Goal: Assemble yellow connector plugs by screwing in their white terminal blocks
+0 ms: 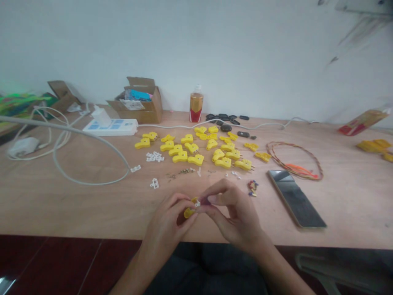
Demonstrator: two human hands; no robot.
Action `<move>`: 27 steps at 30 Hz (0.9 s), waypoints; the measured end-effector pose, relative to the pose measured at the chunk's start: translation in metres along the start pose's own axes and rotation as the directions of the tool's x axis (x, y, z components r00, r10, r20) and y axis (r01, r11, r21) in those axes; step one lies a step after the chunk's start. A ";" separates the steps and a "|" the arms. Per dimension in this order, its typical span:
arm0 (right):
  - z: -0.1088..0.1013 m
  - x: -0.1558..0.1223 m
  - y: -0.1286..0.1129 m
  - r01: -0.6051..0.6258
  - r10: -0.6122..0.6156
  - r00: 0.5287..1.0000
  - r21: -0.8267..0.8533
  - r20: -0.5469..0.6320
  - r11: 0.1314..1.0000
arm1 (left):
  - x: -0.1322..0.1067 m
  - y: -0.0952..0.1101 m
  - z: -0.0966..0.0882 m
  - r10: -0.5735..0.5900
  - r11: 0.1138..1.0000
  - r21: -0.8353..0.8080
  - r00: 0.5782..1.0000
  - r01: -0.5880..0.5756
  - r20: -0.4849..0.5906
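Observation:
Close to the table's front edge, my left hand (172, 217) grips a yellow plug housing (189, 212) between thumb and fingers. My right hand (235, 213) pinches at a small white plastic part (197, 203) set against the housing; its fingertips partly cover it. Beyond my hands lie several yellow plugs (196, 159), some with metal pins. Small screws (185, 171) are scattered in front of them. A pile of white plastic pieces (155, 156) sits to the left, with a single white piece (154, 183) nearer to me. Small red and blue terminals (252, 188) lie right of my right hand.
At right are a phone (296, 198) and a coiled twisted wire (294, 159). A bottle (196, 104), black plastic pieces (225, 118) and an open cardboard box (147, 102) stand along the wall. A white power strip (110, 126) and looping cable (92, 182) occupy the left.

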State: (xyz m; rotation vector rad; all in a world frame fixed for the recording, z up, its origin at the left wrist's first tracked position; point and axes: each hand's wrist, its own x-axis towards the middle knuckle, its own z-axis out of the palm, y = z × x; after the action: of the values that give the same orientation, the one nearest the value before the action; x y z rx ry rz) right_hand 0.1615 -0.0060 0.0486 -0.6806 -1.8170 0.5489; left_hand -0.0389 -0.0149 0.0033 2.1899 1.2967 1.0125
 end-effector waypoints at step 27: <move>0.006 -0.008 0.004 -0.084 0.086 0.993 0.031 -0.081 0.996 | -0.004 0.000 0.003 0.017 0.998 0.060 0.999 -0.014 -0.047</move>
State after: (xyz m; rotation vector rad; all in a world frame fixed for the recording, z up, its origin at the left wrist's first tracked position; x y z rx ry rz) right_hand 0.1583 -0.0083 0.0385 -0.7545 -1.7071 0.5928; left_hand -0.0375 -0.0185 -0.0001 2.2358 1.3492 1.0501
